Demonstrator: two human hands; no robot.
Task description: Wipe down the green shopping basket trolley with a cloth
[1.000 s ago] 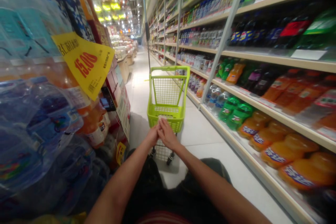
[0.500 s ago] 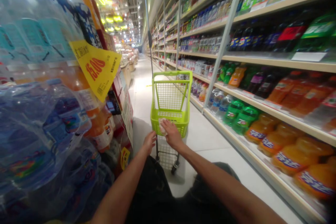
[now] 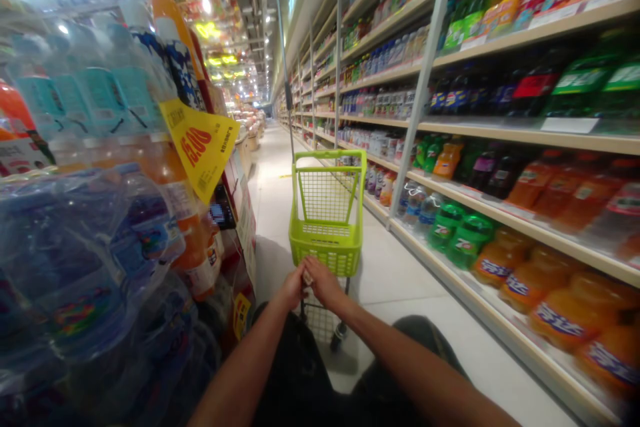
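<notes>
Grip: left hand [image 3: 292, 289] and right hand [image 3: 323, 281] both pinching small pale wad [image 3: 307, 276], crumpled, tissue-like. Wad between fingertips, near slotted wall of lime plastic trolley [image 3: 327, 249]. Glossy rounded orange bottles [image 3: 560, 317], shelf [image 3: 480, 307] at right.

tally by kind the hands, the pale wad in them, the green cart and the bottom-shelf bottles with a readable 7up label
Hands: 2 (left hand, right hand)
Pale wad: 1
Green cart: 1
7up bottles: 2
Total: 6
</notes>
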